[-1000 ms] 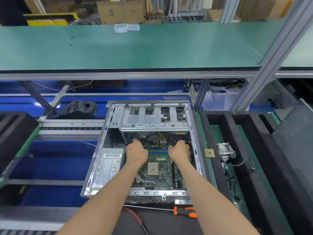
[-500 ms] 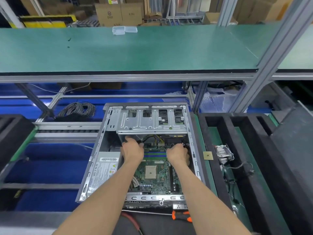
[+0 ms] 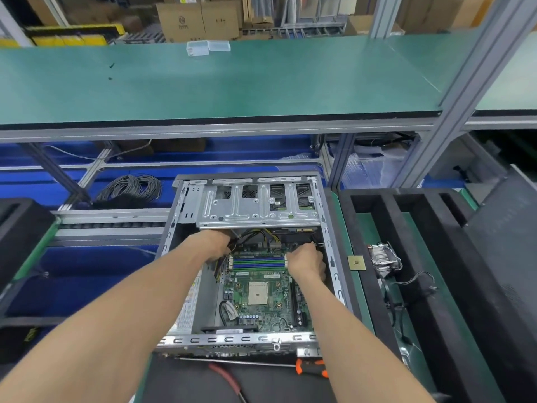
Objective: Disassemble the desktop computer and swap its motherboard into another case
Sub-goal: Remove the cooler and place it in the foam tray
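Reached deeper toward far edge of green motherboard since the frames before; both hands shifted from mid-board up to the strip under the drive cage. Left hand pushed under lip of silver perforated drive cage, among black and yellow cable bundle; fingers hidden, so grip could not be told. Right hand curled at board's far right corner, fingertips apparently pinching a small connector or wire there; exact item too small to name.

Nearest: orange-and-black-handled screwdriver lying on dark mat just in front of open grey steel computer case, long shaft pointing left. Motherboard still seated flat in case floor, bare square white CPU socket mid-board, blue and green memory slots beyond it. Right of case: small gold square processor chip on green mat, finned metal heatsink with fan lead in black foam tray. Farther: coiled grey cable, then long green bench shelf.

Judged: cooler and processor already off; hands likely freeing power and front leads at rear edge. Board not yet lifted; swap still well ahead.
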Tool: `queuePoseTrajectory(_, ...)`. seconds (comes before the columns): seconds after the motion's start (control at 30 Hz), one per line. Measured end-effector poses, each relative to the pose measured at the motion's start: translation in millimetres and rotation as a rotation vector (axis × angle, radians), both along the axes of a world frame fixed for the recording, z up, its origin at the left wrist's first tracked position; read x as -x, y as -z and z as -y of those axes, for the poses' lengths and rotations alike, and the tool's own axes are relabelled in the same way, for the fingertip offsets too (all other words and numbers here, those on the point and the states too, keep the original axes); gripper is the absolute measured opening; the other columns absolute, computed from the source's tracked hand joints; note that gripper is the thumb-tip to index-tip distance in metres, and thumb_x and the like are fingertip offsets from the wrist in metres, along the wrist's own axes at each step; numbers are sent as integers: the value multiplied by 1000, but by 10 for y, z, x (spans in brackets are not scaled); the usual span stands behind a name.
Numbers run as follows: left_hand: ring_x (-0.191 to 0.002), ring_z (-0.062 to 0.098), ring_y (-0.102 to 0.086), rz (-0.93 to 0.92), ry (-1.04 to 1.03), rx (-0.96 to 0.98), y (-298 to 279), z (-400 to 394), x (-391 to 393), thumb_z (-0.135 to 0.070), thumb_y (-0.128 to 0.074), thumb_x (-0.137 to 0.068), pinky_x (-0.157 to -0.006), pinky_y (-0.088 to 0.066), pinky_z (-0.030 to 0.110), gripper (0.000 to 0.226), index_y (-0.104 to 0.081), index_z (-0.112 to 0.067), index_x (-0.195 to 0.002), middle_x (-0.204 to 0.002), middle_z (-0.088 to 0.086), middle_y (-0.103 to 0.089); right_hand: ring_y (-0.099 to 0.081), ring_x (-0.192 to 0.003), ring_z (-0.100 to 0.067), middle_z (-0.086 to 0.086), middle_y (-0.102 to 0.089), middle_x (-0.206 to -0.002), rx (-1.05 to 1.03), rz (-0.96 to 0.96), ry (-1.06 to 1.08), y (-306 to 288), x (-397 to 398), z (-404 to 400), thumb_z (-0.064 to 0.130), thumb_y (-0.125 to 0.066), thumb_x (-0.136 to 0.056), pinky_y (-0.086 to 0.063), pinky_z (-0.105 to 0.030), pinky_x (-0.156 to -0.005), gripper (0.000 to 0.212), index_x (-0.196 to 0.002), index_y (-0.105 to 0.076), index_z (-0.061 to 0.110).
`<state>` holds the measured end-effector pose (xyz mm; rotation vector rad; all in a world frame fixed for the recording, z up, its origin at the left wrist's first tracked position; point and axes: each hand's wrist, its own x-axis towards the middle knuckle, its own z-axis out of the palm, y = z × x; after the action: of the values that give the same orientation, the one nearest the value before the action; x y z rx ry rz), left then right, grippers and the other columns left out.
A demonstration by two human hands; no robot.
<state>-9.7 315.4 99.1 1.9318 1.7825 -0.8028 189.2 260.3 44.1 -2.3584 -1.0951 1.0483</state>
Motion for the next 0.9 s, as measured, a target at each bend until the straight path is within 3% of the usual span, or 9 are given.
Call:
queuePoseTrajectory(0.23,-117,26,-61,11,105,-49,39,18,2,-24,-42,-107,-75,-38,26,32,-49,-6,-133,-133,10,-60,-52,-78,-26,3,-46,-73,-27,-22,15,16,3,3,26,-65,-96,-42,-33,-70,16,-93,-69,11)
queuePoseTrajectory(0.4,-114,26,-62,2,127,-22,98,-18,20,-24,-44,-106,-72,-40,26,33,-49,-6,-133,-132,10,-59,-41,-58,-16,4,-43,-68,-39,-18,34,48,5,-7,26,-68,-94,-40,-33,-67,18,-89,-70,9)
queuePoseTrajectory(0.53,-115,29,-59,-2,131,-40,106,-18,34,-20,-47,-104,-76,-41,30,36,-47,-7,-137,-135,11,-56,-35,-55,-15,2,-38,-68,-22,16,49,30,16,-43,23,-68,-94,-33,-29,-52,25,-74,-57,12)
queuePoseTrajectory(0.6,-109,27,-58,14,123,-40,106,-14,44,-19,-47,-103,-77,-41,30,37,-46,-7,-138,-134,11,-56,-38,-56,-16,1,-40,-69,-22,26,59,30,19,-71,20,-66,-93,-35,-29,-53,27,-71,-52,13)
queuePoseTrajectory(0.7,-104,26,-62,40,121,-54,121,-13,55,-23,-45,-105,-74,-41,28,33,-49,-8,-134,-125,11,-60,-53,-62,-21,-3,-54,-75,-38,42,55,16,31,-94,18,-62,-92,-37,-28,-53,13,-81,-57,11)
queuePoseTrajectory(0.8,-81,20,-55,52,123,-36,122,-22,50,-24,-42,-106,-68,-40,27,31,-50,-9,-132,-107,6,-58,-64,-74,-28,-8,-66,-83,-64,46,54,13,30,-87,18,-61,-91,-37,-27,-50,9,-91,-62,9)
queuePoseTrajectory(0.9,-79,18,-50,42,124,-24,121,-36,57,-24,-41,-106,-71,-40,28,31,-49,-9,-133,-117,8,-62,-69,-77,-30,-7,-63,-85,-71,34,59,-5,38,-78,17,-61,-92,-55,-34,-64,9,-93,-62,8)
